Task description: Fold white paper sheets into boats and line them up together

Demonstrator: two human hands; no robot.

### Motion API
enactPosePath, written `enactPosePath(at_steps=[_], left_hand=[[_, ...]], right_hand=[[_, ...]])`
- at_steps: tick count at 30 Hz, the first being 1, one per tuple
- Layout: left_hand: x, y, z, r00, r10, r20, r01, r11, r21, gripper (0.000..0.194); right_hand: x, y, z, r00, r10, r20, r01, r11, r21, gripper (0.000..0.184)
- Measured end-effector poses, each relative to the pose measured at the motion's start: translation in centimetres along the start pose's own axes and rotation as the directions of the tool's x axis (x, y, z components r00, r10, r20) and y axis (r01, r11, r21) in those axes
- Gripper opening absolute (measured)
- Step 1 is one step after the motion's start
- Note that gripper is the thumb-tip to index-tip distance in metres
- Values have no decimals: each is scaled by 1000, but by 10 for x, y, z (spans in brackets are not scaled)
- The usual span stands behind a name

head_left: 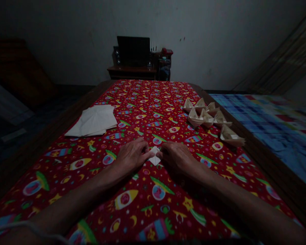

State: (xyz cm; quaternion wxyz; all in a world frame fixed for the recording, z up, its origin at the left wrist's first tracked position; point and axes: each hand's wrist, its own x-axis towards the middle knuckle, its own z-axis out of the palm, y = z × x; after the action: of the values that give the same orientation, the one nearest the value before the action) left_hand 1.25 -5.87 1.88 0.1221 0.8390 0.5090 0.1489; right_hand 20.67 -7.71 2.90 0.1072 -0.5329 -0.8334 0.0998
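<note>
Between my two hands is a small piece of folded white paper (pixel 155 160), diamond-shaped from above, with a crease down its middle. My left hand (pixel 134 153) pinches its left side, thumb on top and fingers curled. On the right side my right hand (pixel 177 154) grips it the same way, so part of the paper is hidden under the fingers. Beyond and to the left lies a stack of white paper sheets (pixel 94 120). Several folded paper boats (pixel 206 117) stand grouped to the right, with one boat (pixel 231 136) nearer to me.
A red cloth (pixel 127 217) printed with rockets and stars covers the table, whose dark wooden edge (pixel 241 154) shows at the right. A monitor (pixel 133 49) and speakers stand by the far wall. A checked blue bedspread (pixel 277 126) lies right; a pale cable (pixel 28 223) crosses my left forearm.
</note>
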Motion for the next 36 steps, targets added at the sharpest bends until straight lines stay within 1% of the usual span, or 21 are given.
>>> enactPosePath(at_steps=[3, 5, 9, 10, 12, 14, 16, 17, 20, 22, 23, 24, 26, 27, 28, 29, 30, 31, 33, 36], left_hand=[[0, -2, -4, 999, -36, 33, 36, 999, 0, 20], [-1, -4, -7, 998, -43, 52, 44, 999, -18, 18], [-5, -5, -11, 998, -20, 59, 23, 999, -43, 25], [-6, -4, -12, 999, -17, 52, 19, 999, -40, 27], [-7, -2, -12, 999, -13, 41, 15, 999, -43, 29], [-5, 1, -9, 999, -20, 28, 22, 998, -62, 29], [-4, 3, -4, 1000, -4, -12, 3, 995, -101, 29], [-3, 4, -2, 999, 18, -51, -24, 992, -120, 29], [-3, 2, 0, 972, 103, -213, -132, 983, -127, 21], [-6, 0, -5, 945, 157, -288, -178, 983, -47, 14], [-8, -2, -9, 933, 189, -305, -192, 981, 23, 11], [-9, -2, -14, 927, 224, -301, -199, 974, 111, 10], [-13, -1, -23, 919, 285, -272, -201, 933, 297, 12], [-14, 2, -26, 916, 311, -253, -206, 907, 369, 13], [-16, 5, -28, 913, 338, -231, -221, 882, 416, 13], [-17, 9, -28, 907, 367, -206, -249, 863, 439, 13], [-18, 13, -27, 901, 396, -179, -287, 851, 439, 13], [-18, 17, -25, 895, 419, -154, -324, 847, 422, 13], [-18, 21, -20, 894, 428, -133, -363, 865, 346, 13], [-14, 15, -15, 920, 371, -128, -351, 923, 158, 15]], right_hand=[[-1, 2, -2, 999, 22, 41, -24, 999, 29, 27], [-2, 5, 0, 999, 14, 31, -15, 998, 58, 25], [-3, 18, 10, 997, -57, -52, 65, 986, 156, 20], [-4, 20, 12, 995, -57, -83, 73, 977, 201, 19], [-4, 23, 15, 990, -20, -139, 62, 950, 307, 18], [-4, 21, 17, 985, 12, -170, 55, 920, 387, 17], [-4, 18, 18, 984, 0, -179, 76, 906, 416, 16], [-4, 16, 19, 983, -16, -181, 92, 902, 423, 16], [-5, 11, 20, 985, -45, -169, 118, 883, 455, 16], [-5, 10, 21, 986, -27, -162, 104, 868, 486, 15], [-6, 8, 20, 985, -15, -170, 99, 860, 501, 13], [-6, 7, 19, 982, -8, -190, 105, 855, 509, 16], [-9, 2, 17, 959, -21, -284, 160, 865, 476, 32], [-10, 0, 16, 935, -56, -349, 210, 882, 422, 38], [-10, -3, 16, 906, -112, -407, 266, 901, 343, 41], [-11, -5, 16, 876, -176, -449, 312, 917, 249, 40], [-10, -6, 16, 853, -236, -466, 342, 927, 155, 37], [-10, -7, 17, 842, -283, -459, 355, 932, 77, 32], [-7, -4, 21, 862, -309, -402, 333, 943, -12, 21], [-3, 5, 25, 912, -246, -329, 256, 967, -14, 19]])
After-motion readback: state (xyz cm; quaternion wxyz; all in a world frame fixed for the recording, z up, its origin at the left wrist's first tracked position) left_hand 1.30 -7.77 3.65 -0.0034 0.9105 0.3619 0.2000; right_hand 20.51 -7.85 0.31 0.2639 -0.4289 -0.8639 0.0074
